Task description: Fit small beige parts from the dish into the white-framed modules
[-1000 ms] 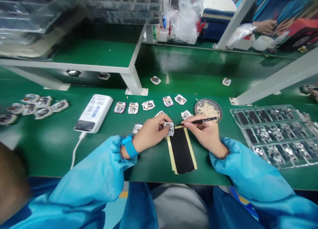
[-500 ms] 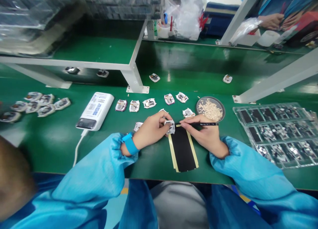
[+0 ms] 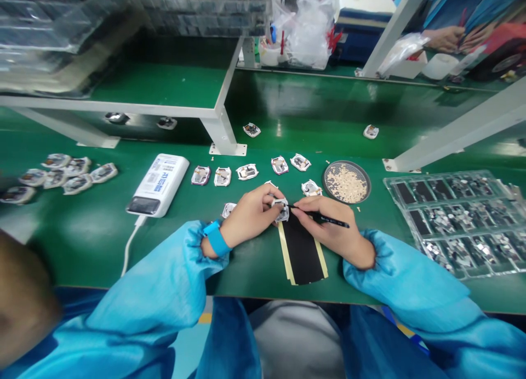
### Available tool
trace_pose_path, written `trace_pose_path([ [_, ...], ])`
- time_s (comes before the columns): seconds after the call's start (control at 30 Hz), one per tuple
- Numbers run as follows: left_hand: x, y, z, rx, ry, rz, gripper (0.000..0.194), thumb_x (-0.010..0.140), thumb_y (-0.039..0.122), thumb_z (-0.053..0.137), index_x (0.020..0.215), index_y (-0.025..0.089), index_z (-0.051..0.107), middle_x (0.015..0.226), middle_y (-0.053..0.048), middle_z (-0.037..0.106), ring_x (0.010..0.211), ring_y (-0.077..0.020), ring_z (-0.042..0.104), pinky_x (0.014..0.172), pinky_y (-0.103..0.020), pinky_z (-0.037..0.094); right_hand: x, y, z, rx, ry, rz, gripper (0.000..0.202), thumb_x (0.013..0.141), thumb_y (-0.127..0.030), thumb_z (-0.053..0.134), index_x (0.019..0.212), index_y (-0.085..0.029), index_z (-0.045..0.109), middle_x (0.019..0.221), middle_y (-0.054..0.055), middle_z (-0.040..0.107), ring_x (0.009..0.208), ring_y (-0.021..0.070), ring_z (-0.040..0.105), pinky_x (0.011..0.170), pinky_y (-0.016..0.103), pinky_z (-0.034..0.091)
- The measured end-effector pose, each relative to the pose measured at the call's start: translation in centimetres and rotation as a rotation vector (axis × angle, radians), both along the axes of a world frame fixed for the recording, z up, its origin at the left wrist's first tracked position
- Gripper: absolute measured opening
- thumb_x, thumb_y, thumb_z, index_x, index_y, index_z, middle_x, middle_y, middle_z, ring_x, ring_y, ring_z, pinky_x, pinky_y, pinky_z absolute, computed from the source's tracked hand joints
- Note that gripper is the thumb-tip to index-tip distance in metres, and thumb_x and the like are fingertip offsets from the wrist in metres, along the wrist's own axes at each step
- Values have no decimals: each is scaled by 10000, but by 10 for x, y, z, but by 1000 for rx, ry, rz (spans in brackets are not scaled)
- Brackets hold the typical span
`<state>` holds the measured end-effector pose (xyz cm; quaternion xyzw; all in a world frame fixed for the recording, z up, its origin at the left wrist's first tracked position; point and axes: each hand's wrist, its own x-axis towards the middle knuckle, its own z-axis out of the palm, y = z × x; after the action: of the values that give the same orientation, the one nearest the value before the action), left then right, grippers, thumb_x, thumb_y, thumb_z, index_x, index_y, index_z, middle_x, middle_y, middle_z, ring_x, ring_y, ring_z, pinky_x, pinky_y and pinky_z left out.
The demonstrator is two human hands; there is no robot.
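Hands both pinched closed: left hand on a white casing, right hand on a slim black tool

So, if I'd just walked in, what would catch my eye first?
Probably the centre: the left hand pinches a small white rounded housing, and the right hand holds a slim black pen-like tool towards it, at the far end of a black rectangular pad with yellow edges. Beyond the right hand sits a round grey dish of beige bits; to the left lies a white box-shaped device with a white cable.
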<state>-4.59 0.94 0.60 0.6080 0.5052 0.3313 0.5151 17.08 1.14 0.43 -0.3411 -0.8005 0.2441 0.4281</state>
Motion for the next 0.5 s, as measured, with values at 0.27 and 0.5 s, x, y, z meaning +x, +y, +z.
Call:
trace_pose_path([
  [0.27,4,-2,3,11,-116,103,189,899,298,676,1018,174,598,833,-49,723,737,-187,714,640,-280,564,2,-4,5,63,-36,24,239,901,-145,687,1096,-277,647,1147,55,735,1046,216,709,964,411,590],
  [0.5,6,-4,6,16,-155,121,199,894,298,692,1024,171,612,905,-62,738,810,-194,729,680,-283,574,6,-5,7,91,-36,29,270,893,-131,699,1117,-275,654,1146,44,739,1035,212,714,956,391,598],
])
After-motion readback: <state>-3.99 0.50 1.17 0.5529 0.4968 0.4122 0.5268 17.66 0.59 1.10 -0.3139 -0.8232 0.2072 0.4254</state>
